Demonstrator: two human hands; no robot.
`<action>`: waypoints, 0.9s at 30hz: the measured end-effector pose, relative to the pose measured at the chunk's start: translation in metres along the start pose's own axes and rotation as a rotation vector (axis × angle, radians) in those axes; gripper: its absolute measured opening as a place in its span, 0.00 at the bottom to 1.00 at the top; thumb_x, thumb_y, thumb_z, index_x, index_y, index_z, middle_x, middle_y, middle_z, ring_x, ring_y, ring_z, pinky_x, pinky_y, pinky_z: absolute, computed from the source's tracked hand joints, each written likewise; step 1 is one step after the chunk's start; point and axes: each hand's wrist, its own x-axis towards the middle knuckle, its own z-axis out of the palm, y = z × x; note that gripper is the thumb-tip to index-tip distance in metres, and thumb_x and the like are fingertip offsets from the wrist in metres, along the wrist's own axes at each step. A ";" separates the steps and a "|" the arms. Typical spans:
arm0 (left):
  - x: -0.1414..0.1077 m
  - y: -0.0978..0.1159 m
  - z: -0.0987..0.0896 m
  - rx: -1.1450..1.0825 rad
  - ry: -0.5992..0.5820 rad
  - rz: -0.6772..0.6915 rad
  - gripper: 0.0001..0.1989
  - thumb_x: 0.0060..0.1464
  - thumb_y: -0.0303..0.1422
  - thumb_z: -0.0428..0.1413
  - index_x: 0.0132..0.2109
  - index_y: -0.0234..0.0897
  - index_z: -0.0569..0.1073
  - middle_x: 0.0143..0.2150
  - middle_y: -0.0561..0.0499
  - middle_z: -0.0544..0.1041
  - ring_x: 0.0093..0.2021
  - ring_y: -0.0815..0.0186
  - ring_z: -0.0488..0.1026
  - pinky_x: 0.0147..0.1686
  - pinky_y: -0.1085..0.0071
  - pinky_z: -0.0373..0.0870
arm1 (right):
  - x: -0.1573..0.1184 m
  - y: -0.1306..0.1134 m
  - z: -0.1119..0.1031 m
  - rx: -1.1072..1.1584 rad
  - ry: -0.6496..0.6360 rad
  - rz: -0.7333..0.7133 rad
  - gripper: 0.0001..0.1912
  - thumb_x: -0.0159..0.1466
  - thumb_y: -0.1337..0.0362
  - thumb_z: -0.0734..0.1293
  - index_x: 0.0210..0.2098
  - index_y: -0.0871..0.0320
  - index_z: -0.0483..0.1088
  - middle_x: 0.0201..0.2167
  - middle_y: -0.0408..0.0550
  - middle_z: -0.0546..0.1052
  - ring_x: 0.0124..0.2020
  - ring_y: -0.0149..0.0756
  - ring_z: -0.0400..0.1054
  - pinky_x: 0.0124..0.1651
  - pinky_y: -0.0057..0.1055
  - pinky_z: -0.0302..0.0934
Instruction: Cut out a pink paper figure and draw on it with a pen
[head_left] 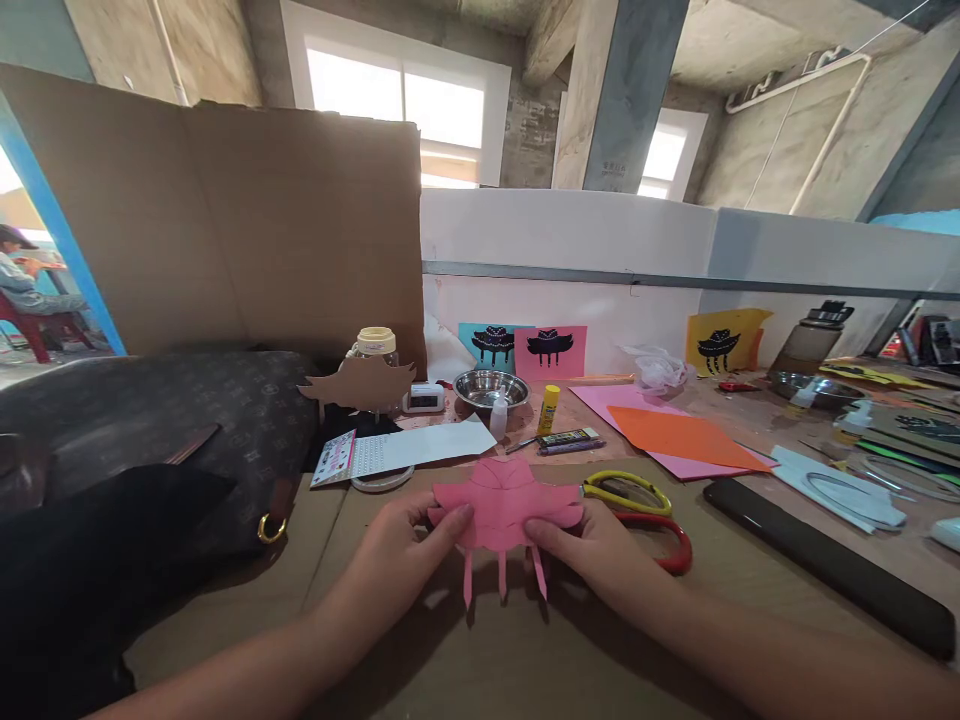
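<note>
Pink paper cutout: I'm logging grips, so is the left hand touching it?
Touching. The head view shows the left hand with its thumb lying on the pink paper cutout.

Layout, landmark: glue stick (549, 408).
Left of it we list squeeze bottle (499, 415), one bowl (491, 403) and, farther off, bag (255, 420); right, paper sheets (675, 435); before and rightward, scissors (667, 528); behind, cards (550, 352).
</note>
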 end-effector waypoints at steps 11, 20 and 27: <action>-0.002 0.006 0.000 -0.025 0.008 -0.036 0.19 0.58 0.48 0.55 0.33 0.38 0.79 0.32 0.50 0.82 0.35 0.57 0.78 0.37 0.68 0.72 | 0.007 0.004 -0.004 0.107 0.064 0.067 0.29 0.56 0.36 0.71 0.29 0.58 0.71 0.20 0.42 0.73 0.20 0.29 0.65 0.21 0.25 0.54; 0.001 -0.006 0.001 -0.045 -0.032 -0.056 0.26 0.62 0.52 0.49 0.33 0.35 0.77 0.32 0.49 0.80 0.34 0.59 0.74 0.36 0.69 0.69 | 0.005 -0.001 -0.004 0.096 0.062 0.076 0.29 0.56 0.37 0.72 0.32 0.59 0.72 0.20 0.40 0.74 0.18 0.26 0.61 0.19 0.24 0.51; 0.002 -0.011 0.001 -0.027 -0.022 -0.058 0.26 0.62 0.53 0.48 0.32 0.36 0.75 0.33 0.48 0.79 0.36 0.58 0.73 0.37 0.68 0.67 | 0.005 0.001 -0.004 0.096 0.048 0.066 0.30 0.58 0.35 0.69 0.31 0.59 0.71 0.21 0.41 0.74 0.19 0.27 0.62 0.21 0.24 0.52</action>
